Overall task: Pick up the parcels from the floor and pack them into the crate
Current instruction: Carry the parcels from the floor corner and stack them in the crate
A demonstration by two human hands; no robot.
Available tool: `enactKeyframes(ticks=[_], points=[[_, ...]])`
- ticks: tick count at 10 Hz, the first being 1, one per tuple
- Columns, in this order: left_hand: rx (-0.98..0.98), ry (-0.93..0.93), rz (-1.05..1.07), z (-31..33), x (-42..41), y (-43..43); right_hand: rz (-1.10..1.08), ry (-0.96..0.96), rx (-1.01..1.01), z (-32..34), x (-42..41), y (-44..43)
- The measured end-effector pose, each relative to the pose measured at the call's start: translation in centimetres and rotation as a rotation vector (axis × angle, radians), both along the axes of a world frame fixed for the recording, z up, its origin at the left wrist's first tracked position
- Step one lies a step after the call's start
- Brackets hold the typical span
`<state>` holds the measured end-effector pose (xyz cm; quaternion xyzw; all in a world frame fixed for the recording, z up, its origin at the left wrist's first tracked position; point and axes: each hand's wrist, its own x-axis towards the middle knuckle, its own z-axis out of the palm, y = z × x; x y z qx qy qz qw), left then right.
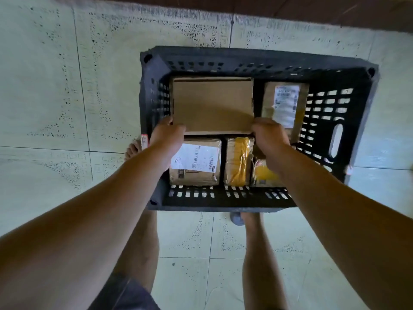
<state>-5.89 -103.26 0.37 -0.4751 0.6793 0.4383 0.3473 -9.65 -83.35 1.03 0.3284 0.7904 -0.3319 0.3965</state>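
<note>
- A plain cardboard box was held inside the black crate, in its far-left part; whether it rested on the crate's bottom could not be told.
- The box's near-left corner was gripped by the left hand, and its near-right corner by the right hand, with the fingers of both curled round the edge.
- 4 other parcels were packed in the crate:
  - a white-labelled parcel was set against the crate's near wall at the left;
  - a yellow-taped parcel was set just beside it, at the crate's middle;
  - a yellow-marked parcel was partly hidden under the right wrist;
  - a tall labelled parcel was placed in the crate's far-right part.
- The crate was set on a pale tiled floor.
- A bare foot was seen just beside the crate's left wall.
</note>
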Motion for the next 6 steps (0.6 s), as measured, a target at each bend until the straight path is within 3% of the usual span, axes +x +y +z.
enactKeyframes(ticks=[3,4,5,6], points=[[-0.012,-0.002,-0.055,-4.7,-1.7,-0.9,0.636,-0.024,0.183,-3.7,-1.6,-1.8],[-0.010,0.031,-0.066,-4.7,-2.3,-0.8,0.652,-0.065,0.171,-4.0,-1.6,-1.7],[-0.038,0.024,-0.128,-3.5,-2.5,-0.6,0.106,-0.062,-0.007,-2.8,-1.8,-1.9],[-0.016,0.044,-0.194,-2.3,-2.9,-0.3,0.058,-0.043,-0.066,-1.8,-1.7,-0.9]])
